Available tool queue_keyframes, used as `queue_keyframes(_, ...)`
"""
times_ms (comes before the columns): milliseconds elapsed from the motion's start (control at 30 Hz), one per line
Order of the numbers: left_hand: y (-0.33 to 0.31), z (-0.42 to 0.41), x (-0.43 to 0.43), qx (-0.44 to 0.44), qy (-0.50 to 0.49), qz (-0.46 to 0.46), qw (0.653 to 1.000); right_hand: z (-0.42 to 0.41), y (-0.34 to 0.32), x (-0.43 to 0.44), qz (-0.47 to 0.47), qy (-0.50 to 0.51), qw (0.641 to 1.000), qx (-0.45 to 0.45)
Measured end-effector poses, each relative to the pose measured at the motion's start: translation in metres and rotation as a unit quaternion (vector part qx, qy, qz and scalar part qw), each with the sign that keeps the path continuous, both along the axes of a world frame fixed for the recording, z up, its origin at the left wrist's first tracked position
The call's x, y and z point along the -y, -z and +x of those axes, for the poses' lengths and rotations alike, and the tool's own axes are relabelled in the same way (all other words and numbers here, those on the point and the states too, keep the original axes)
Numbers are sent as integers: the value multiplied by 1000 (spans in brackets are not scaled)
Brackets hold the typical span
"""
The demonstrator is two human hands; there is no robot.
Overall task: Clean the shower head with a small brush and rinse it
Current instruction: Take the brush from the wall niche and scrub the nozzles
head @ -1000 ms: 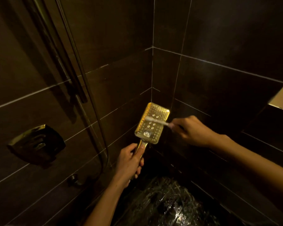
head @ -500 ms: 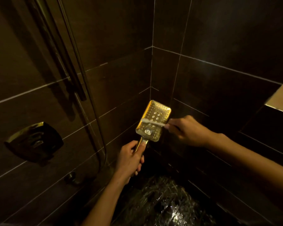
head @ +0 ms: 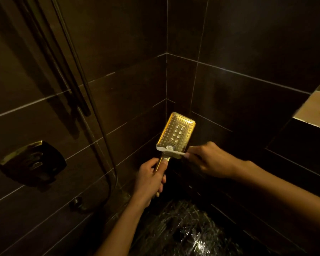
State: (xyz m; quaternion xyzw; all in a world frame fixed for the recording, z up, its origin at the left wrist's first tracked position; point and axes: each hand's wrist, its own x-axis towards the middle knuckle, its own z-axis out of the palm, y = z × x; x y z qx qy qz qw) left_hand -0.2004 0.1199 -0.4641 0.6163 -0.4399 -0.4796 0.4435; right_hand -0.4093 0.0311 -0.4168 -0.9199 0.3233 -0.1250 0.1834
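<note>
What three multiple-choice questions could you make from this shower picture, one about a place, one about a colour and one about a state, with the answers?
1. Where on the shower head does the small brush lie?
A. Across the top edge
B. Across the bottom edge, near the handle
C. On the back

2. What colour is the shower head?
A. Gold
B. White
C. Black

3. How is the shower head held?
A. Hung on the wall bar
B. Lying on the floor
C. Gripped by its handle in the left hand

Answers: 1 B, the white brush crosses the face just above the handle, held from the right by the right hand. 2 A, its perforated face shines gold against the dark brown tiles. 3 C, the left hand's fingers wrap the handle and the head points up, away from the wall.
</note>
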Motion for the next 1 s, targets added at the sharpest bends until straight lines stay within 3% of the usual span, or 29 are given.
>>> queue_keyframes(133,2,-14,4,6,10,-1,1000,-31,-7,22,-27,103,992,72)
queue_keyframes(267,2,-34,10,3,17,2,1000,-46,-3,14,13,21,1000,9)
queue_keyframes(400,3,-53,15,16,29,-1,999,-88,-18,49,-85,189,976,72)
queue_keyframes(667,-4,-111,35,-12,30,-33,999,-188,-21,65,-54,304,947,91)
queue_keyframes(867,-3,-156,52,-35,22,-29,999,-291,-12,78,-12,325,945,19)
queue_keyframes(1000,0,-181,58,-54,27,-22,998,-349,-5,90,-13,378,924,-48)
